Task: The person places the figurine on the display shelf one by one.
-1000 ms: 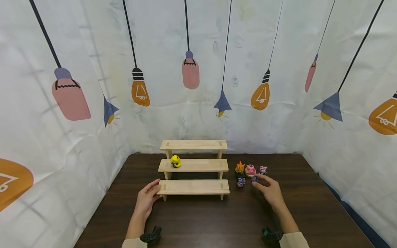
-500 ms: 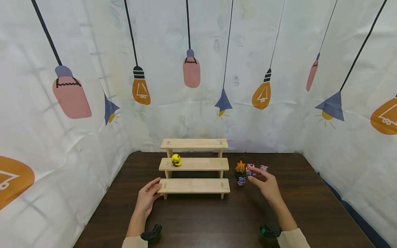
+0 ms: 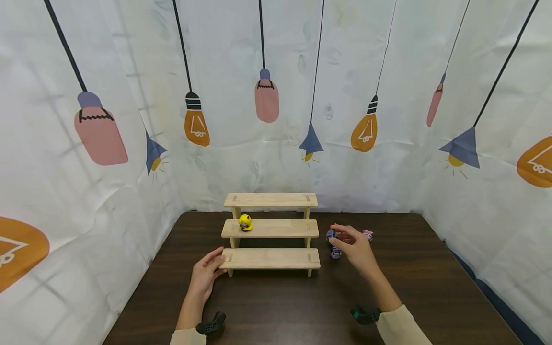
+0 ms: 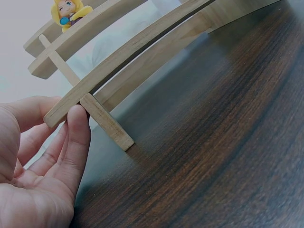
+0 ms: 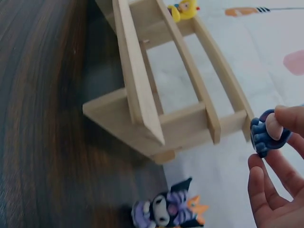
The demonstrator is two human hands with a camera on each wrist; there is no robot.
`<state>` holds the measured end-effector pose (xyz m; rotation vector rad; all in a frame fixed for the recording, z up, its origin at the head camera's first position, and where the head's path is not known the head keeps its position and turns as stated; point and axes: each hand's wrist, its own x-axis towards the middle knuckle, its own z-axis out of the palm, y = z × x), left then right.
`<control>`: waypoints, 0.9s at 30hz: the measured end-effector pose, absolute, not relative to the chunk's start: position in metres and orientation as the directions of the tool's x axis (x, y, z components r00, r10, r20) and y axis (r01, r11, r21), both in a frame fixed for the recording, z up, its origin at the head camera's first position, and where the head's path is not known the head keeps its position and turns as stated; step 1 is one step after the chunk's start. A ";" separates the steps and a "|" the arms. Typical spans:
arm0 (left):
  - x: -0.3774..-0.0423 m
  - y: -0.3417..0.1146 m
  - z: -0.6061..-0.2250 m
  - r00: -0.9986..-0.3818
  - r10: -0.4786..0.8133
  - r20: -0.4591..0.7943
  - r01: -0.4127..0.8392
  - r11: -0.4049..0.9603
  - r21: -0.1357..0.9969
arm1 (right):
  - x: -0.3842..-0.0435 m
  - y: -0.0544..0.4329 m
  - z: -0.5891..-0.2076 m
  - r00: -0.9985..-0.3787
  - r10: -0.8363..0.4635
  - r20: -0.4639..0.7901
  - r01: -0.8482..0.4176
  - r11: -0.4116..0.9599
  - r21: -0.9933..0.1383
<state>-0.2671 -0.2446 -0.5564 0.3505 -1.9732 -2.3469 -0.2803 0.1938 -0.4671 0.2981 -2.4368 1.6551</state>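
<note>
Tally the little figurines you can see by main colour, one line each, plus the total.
Yellow figurine: 1
Blue figurine, held in the right hand: 1
Purple-and-black figurine: 1
Orange figurine: 1
Pink figurine, partly hidden: 1
Total: 5 visible; anything fully hidden behind the hand isn't counted.
</note>
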 end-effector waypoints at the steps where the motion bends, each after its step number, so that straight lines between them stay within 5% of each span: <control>1: -0.267 -0.245 -0.556 -0.973 -0.187 -0.138 -0.103 -0.183 0.978 | -0.281 0.191 -0.466 -0.961 -0.072 0.265 -0.273 0.356 -0.893; 27: -0.268 -0.245 -0.558 -0.972 -0.189 -0.138 -0.104 -0.180 0.978 | -0.307 0.132 -0.456 -0.907 -0.219 0.360 -0.409 0.249 -0.878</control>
